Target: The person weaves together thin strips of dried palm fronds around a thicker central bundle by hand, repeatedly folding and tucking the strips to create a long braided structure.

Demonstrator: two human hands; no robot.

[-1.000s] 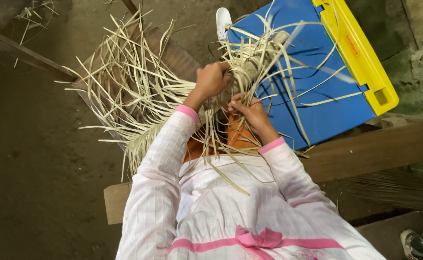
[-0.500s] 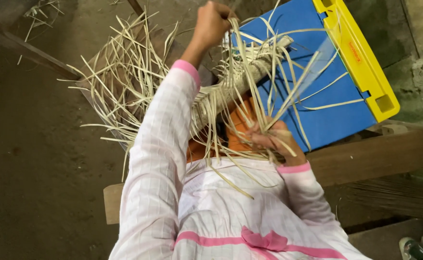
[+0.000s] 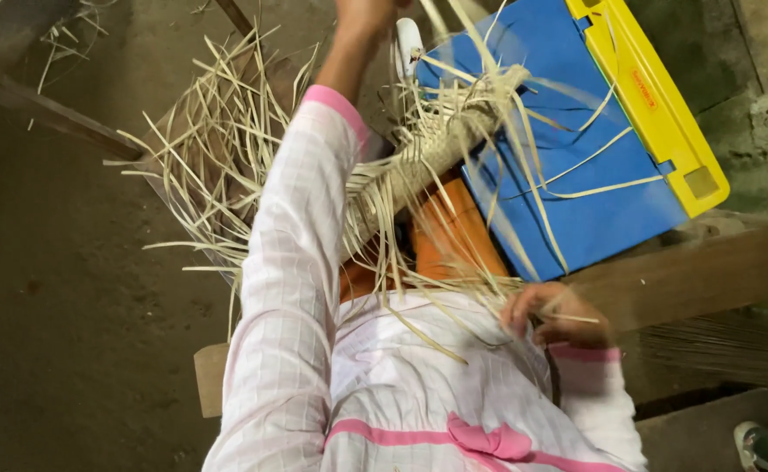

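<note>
Weaving looks partly done: a tight woven tube [image 3: 427, 166] lies over the person's lap, pointing toward one o'clock, with many loose straw strips [image 3: 218, 166] fanned out at ten o'clock, unworked. Left hand [image 3: 368, 12] is raised at twelve o'clock, its grip cut off from view. Right hand [image 3: 552, 313], at four o'clock, pinches strips.

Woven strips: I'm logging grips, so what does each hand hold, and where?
Right hand pinches loose straw strips near the woven piece's base. Left hand is cropped; its grip cannot be told.
</note>
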